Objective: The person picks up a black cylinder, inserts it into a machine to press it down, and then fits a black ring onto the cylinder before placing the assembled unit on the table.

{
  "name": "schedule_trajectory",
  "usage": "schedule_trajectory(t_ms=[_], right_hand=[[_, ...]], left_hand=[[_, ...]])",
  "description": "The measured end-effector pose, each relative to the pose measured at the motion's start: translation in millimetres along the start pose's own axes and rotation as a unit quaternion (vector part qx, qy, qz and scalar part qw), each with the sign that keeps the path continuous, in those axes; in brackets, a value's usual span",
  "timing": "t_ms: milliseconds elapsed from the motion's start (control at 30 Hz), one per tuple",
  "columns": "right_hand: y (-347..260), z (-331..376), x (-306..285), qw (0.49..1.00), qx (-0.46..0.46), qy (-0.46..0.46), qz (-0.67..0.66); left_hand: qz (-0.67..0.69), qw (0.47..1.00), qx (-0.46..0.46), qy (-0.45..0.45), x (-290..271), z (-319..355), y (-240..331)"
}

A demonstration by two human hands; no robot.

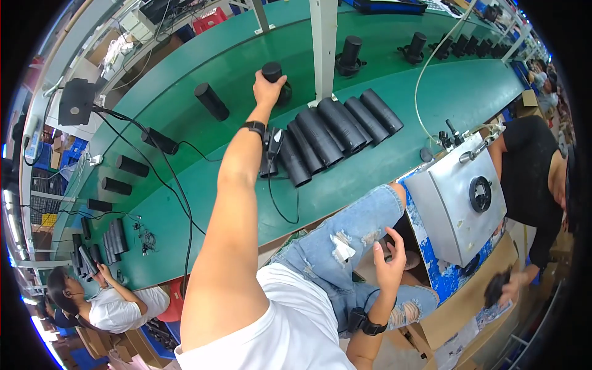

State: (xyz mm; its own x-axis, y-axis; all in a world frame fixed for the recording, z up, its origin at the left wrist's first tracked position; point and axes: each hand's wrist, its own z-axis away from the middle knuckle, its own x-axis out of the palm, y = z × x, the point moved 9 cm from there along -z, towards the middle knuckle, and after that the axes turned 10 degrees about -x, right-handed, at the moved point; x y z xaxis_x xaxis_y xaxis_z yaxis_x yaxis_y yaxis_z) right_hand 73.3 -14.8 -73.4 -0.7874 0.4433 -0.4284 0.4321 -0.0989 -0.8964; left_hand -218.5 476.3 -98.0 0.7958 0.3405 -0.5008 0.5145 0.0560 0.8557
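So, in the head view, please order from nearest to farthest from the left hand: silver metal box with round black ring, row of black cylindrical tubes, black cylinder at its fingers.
1. Black cylinder: in the left hand.
2. Row of black tubes: on the green table, mostly right of the hand.
3. Silver metal box: farther right.

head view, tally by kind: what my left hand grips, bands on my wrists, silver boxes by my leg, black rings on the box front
Black cylinder in the left hand: 1
Black wristbands: 2
Silver box: 1
Black ring: 1
Total: 5
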Motion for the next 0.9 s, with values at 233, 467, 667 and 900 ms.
schedule_trajectory(t_ms=[233, 467, 667, 900], right_hand=[[37.7, 31.0, -15.1, 0.995, 0.093, 0.001, -0.023], [58.8, 42.3, -14.7, 0.99, 0.105, 0.038, -0.092], [46.1, 38.0, 3.9, 0.986, 0.086, 0.004, -0.146], [-65.2, -64.0, 2.7, 0.954, -0.062, -0.044, -0.291]], left_hand=[[-0.084, 0.979, 0.17, 0.071, -63.7, -33.2, 35.6], [-0.332, 0.938, 0.095, 0.041, -160.2, -52.7, -54.5], [-0.308, 0.943, 0.122, 0.01, -159.9, -8.5, 25.5], [0.108, 0.638, 0.293, -0.704, -56.6, 247.1, 249.1]])
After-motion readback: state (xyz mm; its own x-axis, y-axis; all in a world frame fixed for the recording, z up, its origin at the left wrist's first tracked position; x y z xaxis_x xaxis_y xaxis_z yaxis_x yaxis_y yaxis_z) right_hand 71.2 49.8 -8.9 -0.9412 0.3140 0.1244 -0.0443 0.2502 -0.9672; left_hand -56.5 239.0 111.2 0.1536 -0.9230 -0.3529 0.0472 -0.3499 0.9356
